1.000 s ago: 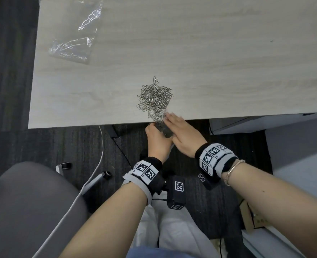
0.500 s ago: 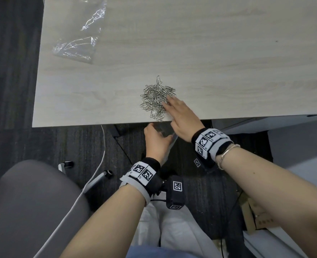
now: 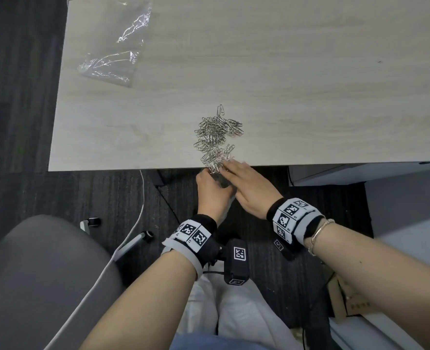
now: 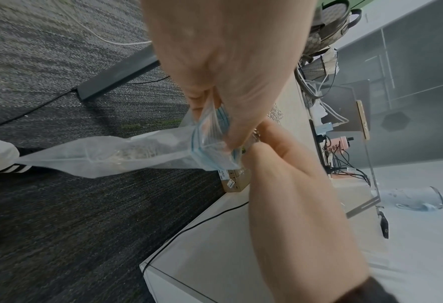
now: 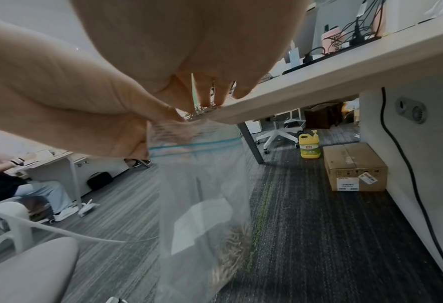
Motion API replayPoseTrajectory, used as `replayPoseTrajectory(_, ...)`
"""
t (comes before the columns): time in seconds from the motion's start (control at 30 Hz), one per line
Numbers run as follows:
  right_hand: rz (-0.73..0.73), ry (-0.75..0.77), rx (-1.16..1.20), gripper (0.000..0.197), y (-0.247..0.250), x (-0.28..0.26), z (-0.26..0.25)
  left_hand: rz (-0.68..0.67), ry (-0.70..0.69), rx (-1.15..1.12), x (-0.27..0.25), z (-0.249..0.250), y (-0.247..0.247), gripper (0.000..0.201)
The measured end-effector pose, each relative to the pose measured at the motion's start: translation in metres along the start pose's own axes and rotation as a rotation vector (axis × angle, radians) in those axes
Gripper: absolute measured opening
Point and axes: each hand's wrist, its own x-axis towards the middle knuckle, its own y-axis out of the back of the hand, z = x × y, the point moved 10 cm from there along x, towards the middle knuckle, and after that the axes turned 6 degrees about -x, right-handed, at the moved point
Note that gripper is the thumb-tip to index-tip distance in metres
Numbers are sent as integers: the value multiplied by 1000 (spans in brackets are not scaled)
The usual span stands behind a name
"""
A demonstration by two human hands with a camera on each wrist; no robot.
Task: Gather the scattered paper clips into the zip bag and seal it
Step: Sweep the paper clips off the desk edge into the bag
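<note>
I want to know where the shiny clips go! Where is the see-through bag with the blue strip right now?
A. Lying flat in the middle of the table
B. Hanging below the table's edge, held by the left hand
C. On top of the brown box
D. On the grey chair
B: the left hand pinches the zip bag by its top, so it hangs under the table edge with clips in its bottom.

A pale wood-grain bench (image 3: 284,59) stands over dark striped carpet (image 3: 19,97). A grey chair (image 3: 32,274) sits near left. Under the bench, a cardboard box (image 5: 355,166) rests beside a yellow bottle (image 5: 309,146); a white swivel-chair base (image 5: 277,131) stands beyond.
</note>
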Motion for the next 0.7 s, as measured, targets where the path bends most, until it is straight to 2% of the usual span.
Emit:
replayPoseTrajectory(0.1, 41, 22, 56, 58, 0, -3, -5, -1, -30, -7, 0, 3, -1, 35)
replayPoseTrajectory(0.17, 82, 4, 70, 54, 6, -3, -2, -2, 8, -37, 1, -2, -1, 34)
replayPoseTrajectory(0.33, 155, -81, 62, 58, 30, 15, 12, -20, 46, 8, 1, -7, -1, 57)
replayPoseTrajectory(0.43, 104, -94, 0, 62, 32, 37, 16, -32, 68, 4, -1, -8, 1, 65)
replayPoseTrajectory(0.53, 26, -111, -66, 61, 24, 54, 17, -19, 85, -34, 1, -11, 6, 62)
replayPoseTrajectory(0.7, -75, -105, -145, 64, 9, 55, 12, -17, 87, -19, 4, -13, 13, 63)
